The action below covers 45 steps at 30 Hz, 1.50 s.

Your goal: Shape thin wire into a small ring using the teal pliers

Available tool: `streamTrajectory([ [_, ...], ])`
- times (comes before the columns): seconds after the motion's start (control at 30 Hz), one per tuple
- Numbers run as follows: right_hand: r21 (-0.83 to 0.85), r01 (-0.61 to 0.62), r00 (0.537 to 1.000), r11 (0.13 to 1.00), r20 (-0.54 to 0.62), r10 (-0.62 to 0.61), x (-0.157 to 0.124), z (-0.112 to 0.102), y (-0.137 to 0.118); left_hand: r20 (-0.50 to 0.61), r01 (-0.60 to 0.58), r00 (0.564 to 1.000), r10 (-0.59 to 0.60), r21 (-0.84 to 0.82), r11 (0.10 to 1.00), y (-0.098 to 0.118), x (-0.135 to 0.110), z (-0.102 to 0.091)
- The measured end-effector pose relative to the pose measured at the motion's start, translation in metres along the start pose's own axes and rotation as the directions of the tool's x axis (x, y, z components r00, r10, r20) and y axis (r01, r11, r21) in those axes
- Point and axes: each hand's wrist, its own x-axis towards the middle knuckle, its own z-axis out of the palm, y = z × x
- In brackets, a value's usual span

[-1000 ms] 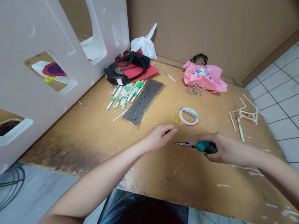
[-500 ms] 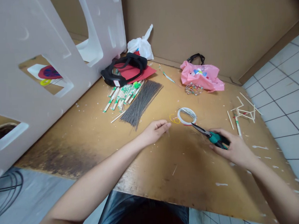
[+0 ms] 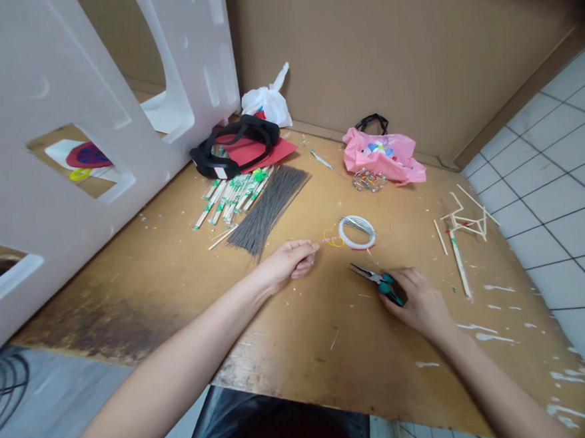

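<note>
My right hand (image 3: pixel 418 301) grips long-nose pliers (image 3: pixel 388 290) by their green-and-black handles, the jaws pointing left and slightly apart. My left hand (image 3: pixel 291 262) is closed in a pinch; whatever sits between the fingertips is too small to make out. Between and beyond the hands lies a white ring (image 3: pixel 342 233) with thin wire pieces across it and something red at its near edge. A thin yellow loop (image 3: pixel 335 241) lies by the ring's left side. Behind my left hand, a bundle of thin grey wires (image 3: pixel 272 210) is spread on the wooden table (image 3: pixel 291 339).
Paper-wrapped chopsticks (image 3: pixel 231 200) lie beneath a black headset (image 3: pixel 213 164) and red paper (image 3: pixel 282 151). A white bag (image 3: pixel 272 107) and a pink bag (image 3: pixel 403 154) stand at the back. A frame of joined sticks (image 3: pixel 471 226) lies right. A white plastic panel (image 3: pixel 7 85) borders the left.
My right hand has moved left and nearer with the pliers, away from the ring's edge. The pliers' jaws have opened a little. My left hand's fingers have curled in more.
</note>
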Motion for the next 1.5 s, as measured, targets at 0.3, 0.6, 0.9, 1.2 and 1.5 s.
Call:
streamTrajectory([
  [0.3, 0.109, 0.056, 0.992, 0.992, -0.12, -0.043, 0.002, 0.023, -0.002, 0.184, 0.243, 0.957, -0.226, -0.08, 0.967, 0.002, -0.005, 0.004],
  [0.6, 0.311, 0.058, 0.957, 0.949, -0.289, 0.037, 0.009, 0.0, -0.025, 0.255, 0.396, 0.9, -0.355, -0.131, 0.909, 0.0, -0.007, 0.01],
  [0.9, 0.667, 0.043, 0.947, 0.744, -0.264, 0.182, 0.025, -0.012, -0.061, 0.147, 0.383, 0.923, -0.356, -0.249, 0.89, -0.003, -0.006, 0.012],
  [1.2, 0.926, -0.235, 0.852, 0.294, 0.05, 0.522, 0.023, 0.009, -0.058, -0.299, -0.14, 0.93, 0.214, 0.251, 0.958, -0.007, -0.007, 0.02],
  [1.5, 0.943, -0.312, 0.881, 0.12, 0.239, 0.409, 0.022, 0.003, -0.063, -0.293, -0.252, 0.904, 0.31, 0.221, 0.942, -0.012, -0.011, 0.031],
])
